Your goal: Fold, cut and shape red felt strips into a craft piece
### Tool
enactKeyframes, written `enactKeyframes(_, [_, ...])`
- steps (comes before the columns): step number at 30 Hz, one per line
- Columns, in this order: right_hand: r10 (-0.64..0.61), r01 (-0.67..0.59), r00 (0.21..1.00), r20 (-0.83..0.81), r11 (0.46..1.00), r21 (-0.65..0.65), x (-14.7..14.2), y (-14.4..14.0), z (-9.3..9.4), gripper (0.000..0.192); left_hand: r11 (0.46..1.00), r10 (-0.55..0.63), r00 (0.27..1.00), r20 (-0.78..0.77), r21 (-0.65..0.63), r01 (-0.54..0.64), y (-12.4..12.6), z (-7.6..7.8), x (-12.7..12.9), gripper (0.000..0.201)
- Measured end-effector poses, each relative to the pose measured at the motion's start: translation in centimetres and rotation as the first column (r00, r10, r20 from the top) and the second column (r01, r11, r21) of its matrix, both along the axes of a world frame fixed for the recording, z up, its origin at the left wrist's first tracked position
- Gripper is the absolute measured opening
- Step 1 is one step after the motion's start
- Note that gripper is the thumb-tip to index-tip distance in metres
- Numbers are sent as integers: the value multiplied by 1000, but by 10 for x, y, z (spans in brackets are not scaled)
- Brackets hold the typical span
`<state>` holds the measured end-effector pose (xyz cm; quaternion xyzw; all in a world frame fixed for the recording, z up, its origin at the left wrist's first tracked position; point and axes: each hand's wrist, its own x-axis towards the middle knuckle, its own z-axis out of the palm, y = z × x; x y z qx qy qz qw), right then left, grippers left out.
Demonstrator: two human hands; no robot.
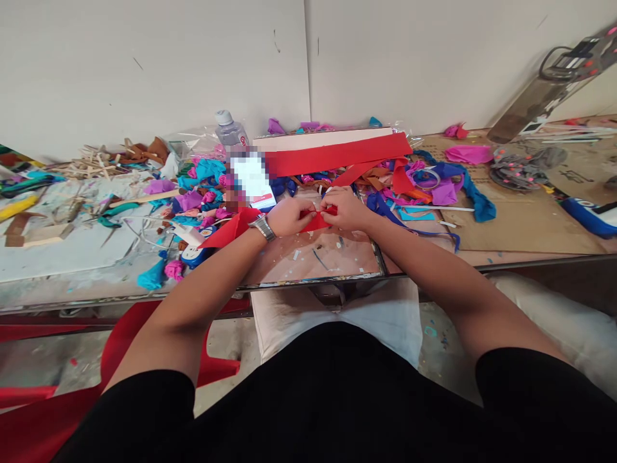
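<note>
My left hand (pixel 292 217), with a watch (pixel 263 227) on its wrist, pinches a red cloth-like strip (pixel 315 223) near the table's front edge. Close beside it, my right hand (pixel 344 208) has its fingertips closed on the same strip. The two hands almost meet, and the strip looks gathered between them. A red length (pixel 232 230) lies to the left, partly behind my left forearm; whether it joins the held strip is hidden. Just behind my hands are a lit phone (pixel 253 180) and a long flat red strip (pixel 337 155).
A clear bottle (pixel 232 132) stands by the wall. Crumpled coloured scraps (pixel 207 170) lie around the phone. A blue-and-white power strip (pixel 195 254) sits left of my hands. At right are cardboard (pixel 530 225), a tilted dark bottle (pixel 523 106) and blue cloth (pixel 482 202).
</note>
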<state>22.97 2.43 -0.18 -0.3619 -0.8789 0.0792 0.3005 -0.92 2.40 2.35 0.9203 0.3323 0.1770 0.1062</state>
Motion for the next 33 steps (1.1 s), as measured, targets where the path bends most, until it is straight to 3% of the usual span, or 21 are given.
enactKeyframes(5, [-30, 31, 999, 16, 999, -19, 3, 0, 0, 14, 1000, 8, 1000, 9, -12, -8, 0, 0, 1, 26])
enactKeyframes(12, [51, -53, 997, 58, 998, 30, 5, -2, 6, 22, 998, -37, 999, 22, -51, 38, 1, -1, 2, 32])
enactKeyframes(27, [23, -23, 1000, 13, 1000, 15, 0, -3, 5, 21, 981, 49, 994, 96, -193, -29, 1, 3, -3, 29])
enactKeyframes(33, [13, -13, 1000, -4, 1000, -2, 3, -1, 3, 17, 986, 58, 993, 101, -159, -41, 4, 5, -6, 31])
